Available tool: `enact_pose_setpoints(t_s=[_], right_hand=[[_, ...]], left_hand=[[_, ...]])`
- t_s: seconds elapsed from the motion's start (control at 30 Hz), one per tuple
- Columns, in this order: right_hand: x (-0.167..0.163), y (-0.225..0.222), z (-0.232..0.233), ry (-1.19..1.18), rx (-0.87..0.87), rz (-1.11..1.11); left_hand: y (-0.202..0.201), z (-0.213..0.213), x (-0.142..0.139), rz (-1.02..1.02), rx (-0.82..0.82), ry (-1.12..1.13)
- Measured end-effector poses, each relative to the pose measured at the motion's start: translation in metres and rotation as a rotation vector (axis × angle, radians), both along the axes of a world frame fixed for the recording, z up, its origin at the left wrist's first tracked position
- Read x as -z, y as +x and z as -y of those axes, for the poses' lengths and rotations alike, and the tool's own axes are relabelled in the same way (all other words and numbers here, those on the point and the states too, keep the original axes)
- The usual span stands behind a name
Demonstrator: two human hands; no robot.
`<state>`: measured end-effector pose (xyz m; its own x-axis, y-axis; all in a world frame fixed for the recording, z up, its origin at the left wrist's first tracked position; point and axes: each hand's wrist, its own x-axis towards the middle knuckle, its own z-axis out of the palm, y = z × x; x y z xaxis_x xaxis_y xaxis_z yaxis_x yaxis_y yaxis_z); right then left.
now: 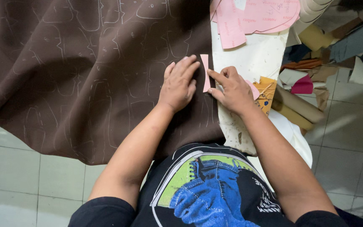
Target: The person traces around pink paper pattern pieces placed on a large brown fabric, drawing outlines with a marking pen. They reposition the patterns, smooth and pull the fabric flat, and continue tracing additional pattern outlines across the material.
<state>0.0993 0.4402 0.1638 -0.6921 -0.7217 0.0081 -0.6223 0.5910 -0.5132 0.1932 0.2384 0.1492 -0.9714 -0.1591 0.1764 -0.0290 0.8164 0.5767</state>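
A narrow pink paper template (pixel 205 72) — a slim strip, slightly waisted — lies at the right edge of the brown fabric (pixel 76 71), which is covered in chalk outlines. The left hand (pixel 178 84) presses flat on the fabric just beside it, fingers together; the right hand (pixel 231 89) pinches the strip's edge between thumb and forefinger. More pink patterns (pixel 253 17) lie at the counter's (pixel 255 56) far end.

Single head-worn view, looking steeply down, close over the worktop (pixel 253 54) edge, brown fabric (pixel 85 71) and tiled floor (pixel 13 168).
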Motion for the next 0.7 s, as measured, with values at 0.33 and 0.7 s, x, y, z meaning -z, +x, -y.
enact_pose_setpoints(t_s=[0.33, 0.7], right_hand=[[-0.003, -0.001, 0.001, 0.018, -0.005, 0.002], [-0.004, -0.001, 0.001, 0.018, 0.002, 0.014]], left_hand=[[0.001, 0.006, 0.013, -0.193, -0.179, 0.262], [-0.001, 0.008, 0.015, -0.231, -0.146, 0.235]])
